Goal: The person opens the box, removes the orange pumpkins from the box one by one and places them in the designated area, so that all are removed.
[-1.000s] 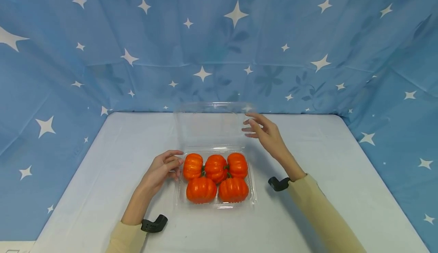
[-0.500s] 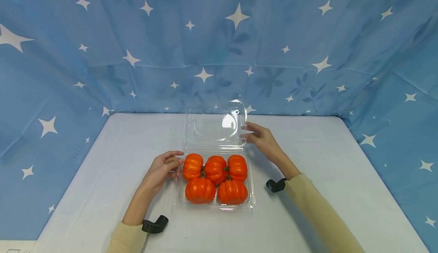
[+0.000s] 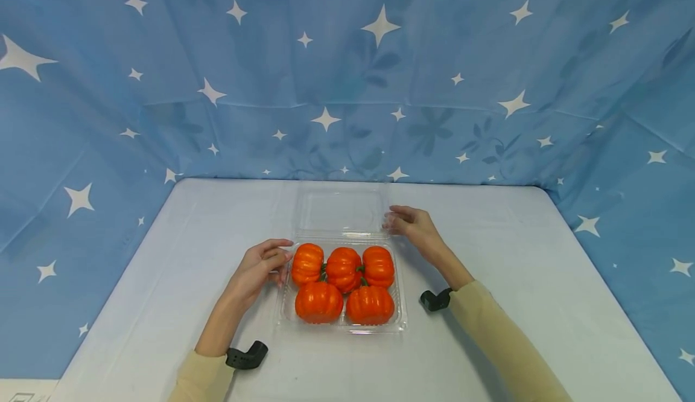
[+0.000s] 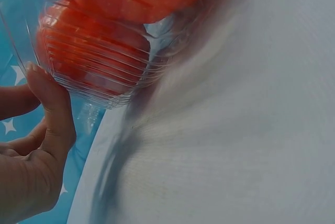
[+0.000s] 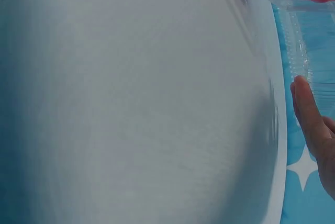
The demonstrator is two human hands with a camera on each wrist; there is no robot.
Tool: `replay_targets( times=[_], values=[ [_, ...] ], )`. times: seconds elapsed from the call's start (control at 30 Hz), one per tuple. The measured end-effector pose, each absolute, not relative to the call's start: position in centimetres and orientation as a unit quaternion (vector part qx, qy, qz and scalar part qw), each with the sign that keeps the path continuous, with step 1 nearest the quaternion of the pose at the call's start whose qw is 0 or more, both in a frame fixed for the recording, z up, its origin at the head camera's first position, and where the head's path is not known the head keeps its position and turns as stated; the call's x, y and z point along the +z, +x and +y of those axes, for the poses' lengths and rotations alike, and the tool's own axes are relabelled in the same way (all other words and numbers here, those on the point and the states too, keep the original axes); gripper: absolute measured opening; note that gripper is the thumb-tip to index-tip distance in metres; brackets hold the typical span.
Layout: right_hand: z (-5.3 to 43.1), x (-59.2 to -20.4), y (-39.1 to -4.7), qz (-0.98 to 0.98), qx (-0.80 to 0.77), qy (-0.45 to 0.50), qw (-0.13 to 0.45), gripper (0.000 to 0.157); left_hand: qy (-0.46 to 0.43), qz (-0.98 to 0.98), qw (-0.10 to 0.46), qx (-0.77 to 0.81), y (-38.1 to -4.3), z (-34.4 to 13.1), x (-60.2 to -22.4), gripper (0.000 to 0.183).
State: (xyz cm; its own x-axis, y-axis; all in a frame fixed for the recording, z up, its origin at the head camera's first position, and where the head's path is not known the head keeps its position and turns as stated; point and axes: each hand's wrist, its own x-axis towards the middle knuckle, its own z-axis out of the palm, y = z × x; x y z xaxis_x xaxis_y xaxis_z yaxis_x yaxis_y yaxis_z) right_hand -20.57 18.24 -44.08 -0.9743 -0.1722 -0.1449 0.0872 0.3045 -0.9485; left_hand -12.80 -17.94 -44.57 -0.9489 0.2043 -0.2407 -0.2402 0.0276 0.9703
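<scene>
A clear plastic clamshell container [image 3: 403, 305] holds several small orange pumpkins [image 3: 319, 302] with green stems. Its transparent lid [image 3: 341, 212] is folded back, away from the person. At the container's left side, my left hand [image 3: 257, 269] pinches the rim; the left wrist view shows the thumb [image 4: 49, 103] against the ribbed plastic. My right hand [image 3: 414, 226] holds the right edge of the lid between thumb and fingers. In the right wrist view, the fingertips of the right hand [image 5: 314, 124] meet at the lid's edge. Some fingers of both hands are partly hidden.
Everything stands on a white-covered table [image 3: 488, 239]. A blue curtain [image 3: 347, 88] with white stars hangs behind and along both sides. Dark wrist cameras [image 3: 247, 355] sit at both wrists, below light sleeves [image 3: 505, 335].
The lid has tilted further back and lower. My right hand has come down with it, closing its fingers at the lid's edge. My left hand and the pumpkins stay put.
</scene>
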Motion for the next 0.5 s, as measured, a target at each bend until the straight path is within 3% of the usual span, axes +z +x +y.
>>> replay_targets(
  times=[0.37, 0.5],
  values=[
    [18.0, -44.2, -20.1, 0.817, -0.565, -0.008, 0.115, 0.056, -0.012, 0.701, 0.157, 0.695, -12.8, -18.0, -44.5, 0.045],
    [17.9, -43.7, -19.2, 0.858, -0.506, -0.045, 0.078, 0.059, -0.016, 0.703, 0.154, 0.694, -12.7, -17.9, -44.5, 0.043]
  ],
)
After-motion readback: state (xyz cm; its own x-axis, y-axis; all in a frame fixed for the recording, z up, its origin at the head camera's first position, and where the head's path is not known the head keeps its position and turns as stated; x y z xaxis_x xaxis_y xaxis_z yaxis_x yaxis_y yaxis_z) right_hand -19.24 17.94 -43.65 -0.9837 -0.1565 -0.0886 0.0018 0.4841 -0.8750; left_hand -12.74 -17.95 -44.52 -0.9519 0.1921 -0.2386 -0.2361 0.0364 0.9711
